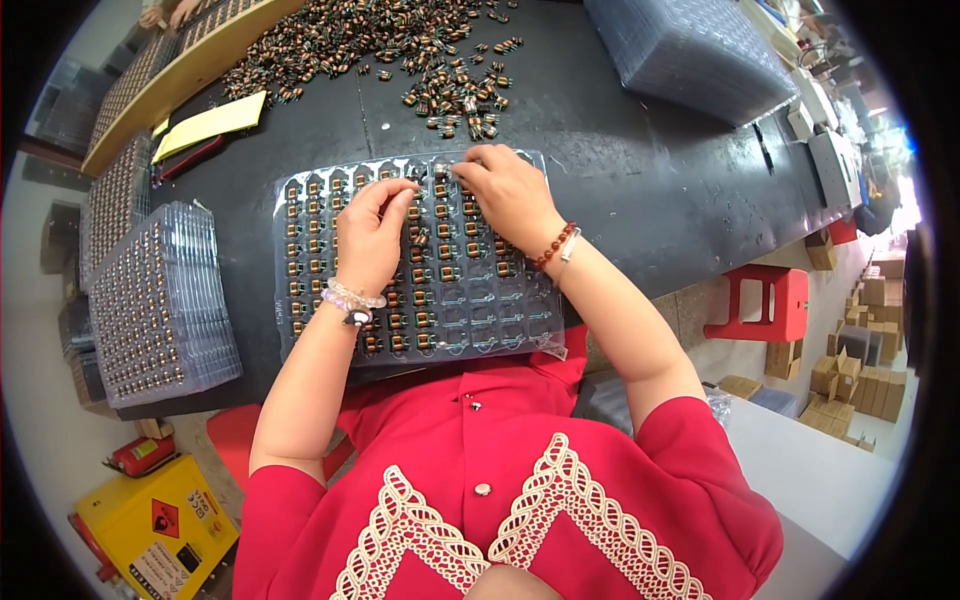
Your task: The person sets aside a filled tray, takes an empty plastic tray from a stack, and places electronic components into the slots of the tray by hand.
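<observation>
A clear plastic tray (497,315) of small pockets lies at the near edge of the dark table. Copper-wound coils (446,272) sit in most of its pockets; several pockets at the near right hold none. My left hand (373,232) is over the tray's middle columns, thumb and forefinger pinched at the far end. Close by on the right, my right hand (512,197) bends over the far edge, its fingertips closed together beside a pocket. Whatever lies between the fingertips of either hand is too small and covered to make out.
Beyond the tray spreads a large heap of loose coils (350,40). Stacked filled trays (150,310) stand at the left, near a yellow paper (212,127) and a red pen (192,158). Clear trays (690,55) are piled far right. A red stool (762,305) stands beyond the table's right edge.
</observation>
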### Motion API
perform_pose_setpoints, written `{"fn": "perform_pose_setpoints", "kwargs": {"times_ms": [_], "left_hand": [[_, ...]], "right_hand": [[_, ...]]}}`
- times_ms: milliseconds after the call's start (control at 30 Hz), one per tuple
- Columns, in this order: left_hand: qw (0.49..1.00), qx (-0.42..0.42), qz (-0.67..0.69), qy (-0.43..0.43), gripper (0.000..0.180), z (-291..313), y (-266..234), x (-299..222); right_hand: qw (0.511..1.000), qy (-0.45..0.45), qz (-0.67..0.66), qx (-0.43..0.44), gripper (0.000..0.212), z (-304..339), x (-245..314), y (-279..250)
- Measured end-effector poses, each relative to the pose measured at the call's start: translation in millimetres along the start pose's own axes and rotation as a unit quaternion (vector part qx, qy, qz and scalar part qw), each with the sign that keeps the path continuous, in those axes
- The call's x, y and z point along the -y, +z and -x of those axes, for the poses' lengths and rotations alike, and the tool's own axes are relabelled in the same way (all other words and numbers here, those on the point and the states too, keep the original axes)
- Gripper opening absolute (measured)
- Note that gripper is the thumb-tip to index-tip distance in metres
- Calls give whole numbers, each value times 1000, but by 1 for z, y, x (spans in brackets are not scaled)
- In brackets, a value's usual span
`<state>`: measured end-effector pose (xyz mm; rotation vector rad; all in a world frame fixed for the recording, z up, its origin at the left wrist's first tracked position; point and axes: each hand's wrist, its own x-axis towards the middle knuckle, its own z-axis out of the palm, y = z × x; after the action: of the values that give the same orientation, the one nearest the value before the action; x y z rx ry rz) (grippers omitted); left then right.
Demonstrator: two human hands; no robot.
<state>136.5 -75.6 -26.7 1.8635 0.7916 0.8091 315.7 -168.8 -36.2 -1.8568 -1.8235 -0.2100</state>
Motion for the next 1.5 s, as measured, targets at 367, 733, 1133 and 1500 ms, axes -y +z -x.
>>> {"fn": "perform_pose_setpoints", "kwargs": {"times_ms": [367,733,1133,1500], "left_hand": [[952,111,-257,121,10,25,-8,-15],[917,183,-229,272,10,46,30,-26],[950,55,-230,204,12,-15,38,-17],[968,88,-153,181,15,-33,49,-6]], "right_hand": [[984,104,-144,-31,18,32,8,-24],[978,82,-192,5,17,32,-2,-23],[922,187,-334,-59,22,46,8,-53],[999,8,-50,-11,25,103,24,-68]]}}
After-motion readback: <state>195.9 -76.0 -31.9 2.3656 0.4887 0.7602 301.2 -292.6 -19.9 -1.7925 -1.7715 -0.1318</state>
